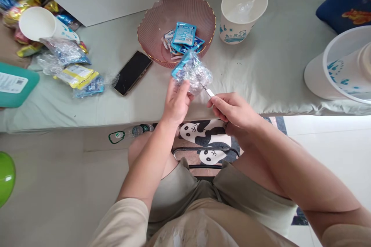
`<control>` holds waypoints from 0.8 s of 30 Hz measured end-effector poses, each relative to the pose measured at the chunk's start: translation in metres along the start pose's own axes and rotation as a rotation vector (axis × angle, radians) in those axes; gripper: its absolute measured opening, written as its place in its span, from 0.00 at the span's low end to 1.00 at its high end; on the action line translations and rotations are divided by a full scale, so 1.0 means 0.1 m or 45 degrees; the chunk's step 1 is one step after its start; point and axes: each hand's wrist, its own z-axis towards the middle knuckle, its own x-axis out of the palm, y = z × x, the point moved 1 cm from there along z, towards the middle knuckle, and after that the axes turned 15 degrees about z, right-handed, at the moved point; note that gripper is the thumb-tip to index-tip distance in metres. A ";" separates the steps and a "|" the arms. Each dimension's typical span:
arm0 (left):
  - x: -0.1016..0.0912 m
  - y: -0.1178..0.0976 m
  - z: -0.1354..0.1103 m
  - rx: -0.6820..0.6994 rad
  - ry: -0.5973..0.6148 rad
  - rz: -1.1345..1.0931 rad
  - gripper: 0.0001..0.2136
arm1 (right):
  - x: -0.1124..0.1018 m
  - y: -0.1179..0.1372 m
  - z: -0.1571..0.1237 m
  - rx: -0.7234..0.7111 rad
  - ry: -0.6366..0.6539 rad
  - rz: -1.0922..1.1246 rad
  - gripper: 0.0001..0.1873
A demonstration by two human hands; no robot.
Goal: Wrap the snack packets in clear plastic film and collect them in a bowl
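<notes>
My left hand [177,102] is closed on a blue packet [180,65] bundled in crinkled clear plastic wrap [197,73], held up just in front of the bowl. Between the fingers of my right hand [232,108] is a small white-handled knife [209,92]. Its thin metal tip touches the wrap; whether it has pierced the plastic I cannot tell. Right behind the bundle stands a pinkish fluted bowl [156,19] with a gold rim. Several blue and white packets [184,33] lie inside it.
A paper cup [237,38] holding clear plastic stands right of the bowl. Left lie a black phone [132,72], wrapped yellow and blue packets [77,76], a tipped paper cup [37,24] and a green container [17,85]. A white bin [315,75] stands at the right edge.
</notes>
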 end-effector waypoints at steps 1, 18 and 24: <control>-0.05 -0.05 0.03 0.019 -0.025 0.000 0.25 | 0.00 0.00 -0.02 0.010 0.013 -0.045 0.22; -0.11 -0.17 -0.07 -0.451 0.442 -0.214 0.25 | -0.15 -0.19 0.22 -0.982 -0.512 -0.627 0.21; -0.02 -0.14 -0.08 -0.412 0.375 -0.194 0.20 | 0.03 -0.20 0.21 -0.744 -0.547 -0.129 0.15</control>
